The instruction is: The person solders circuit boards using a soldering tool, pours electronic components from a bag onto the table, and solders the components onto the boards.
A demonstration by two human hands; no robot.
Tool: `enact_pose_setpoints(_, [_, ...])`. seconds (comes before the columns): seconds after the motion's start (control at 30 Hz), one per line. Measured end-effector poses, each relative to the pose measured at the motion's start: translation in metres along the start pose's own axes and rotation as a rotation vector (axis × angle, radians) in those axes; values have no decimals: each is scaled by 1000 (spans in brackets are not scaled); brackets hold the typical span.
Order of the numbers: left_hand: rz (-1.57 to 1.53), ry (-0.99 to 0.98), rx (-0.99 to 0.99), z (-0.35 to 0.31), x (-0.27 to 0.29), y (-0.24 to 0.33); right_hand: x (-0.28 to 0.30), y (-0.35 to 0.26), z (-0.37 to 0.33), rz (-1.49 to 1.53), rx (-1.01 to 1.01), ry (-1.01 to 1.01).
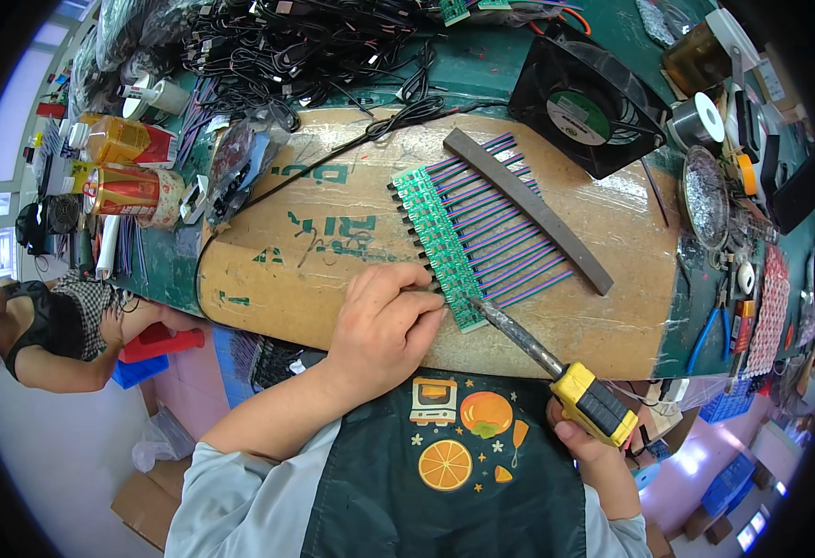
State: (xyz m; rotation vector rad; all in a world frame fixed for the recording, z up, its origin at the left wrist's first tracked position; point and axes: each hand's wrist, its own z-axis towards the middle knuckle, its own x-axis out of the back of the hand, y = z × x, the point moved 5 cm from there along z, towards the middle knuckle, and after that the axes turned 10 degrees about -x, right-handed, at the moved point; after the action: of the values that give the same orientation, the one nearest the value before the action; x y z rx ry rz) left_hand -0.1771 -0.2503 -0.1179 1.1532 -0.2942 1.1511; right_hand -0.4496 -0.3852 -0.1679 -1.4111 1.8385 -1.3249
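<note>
Bent in and nearly together, at the fingers of the left hand [380, 324], with tips by the small black parts along the left edge of the green circuit-board strip [445, 244]. Impossible to tell whether pinching one of those parts or only bracing the edge. In the right hand [582, 444], wrapped from below around the yellow-and-black handle of a soldering iron [594, 407], thumb in sight, other fingers mostly hidden. Aimed up and leftward with the iron's tip, at the strip's right edge near its lower end; unclear whether touching or just above.

Judging by this pose, probably soldering the lower joints, where the striped wires [510, 251] meet the strip. Fanned out to the right from there, and crossed over the upper ones by a dark grey bar [528, 212], apparently as a weight.

For the next move, seems to call for steadying the strip with the left fingers, setting the tip squarely on one joint, and lifting away without dragging a wire or nearing skin.

Beneath it all, a brown board [603, 339] on the green worktop [482, 70]. Farther out, a black fan [586, 104] and a solder spool [698, 123], both well apart from the strip.
</note>
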Motion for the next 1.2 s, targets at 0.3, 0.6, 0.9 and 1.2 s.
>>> enact_pose_setpoints(0.3, [-23,0,33,-2,8,0,0,-4,1,-78,5,-7])
enact_pose_setpoints(0.6, [9,-30,25,-2,10,-1,-1,-16,9,-5,-31,-32])
enact_pose_setpoints(0.9, [72,-12,-76,2,5,3,-3,-21,14,-114,63,-44])
enact_pose_setpoints(1.2, [78,-14,-83,3,4,3,-2,-17,12,-133,117,3])
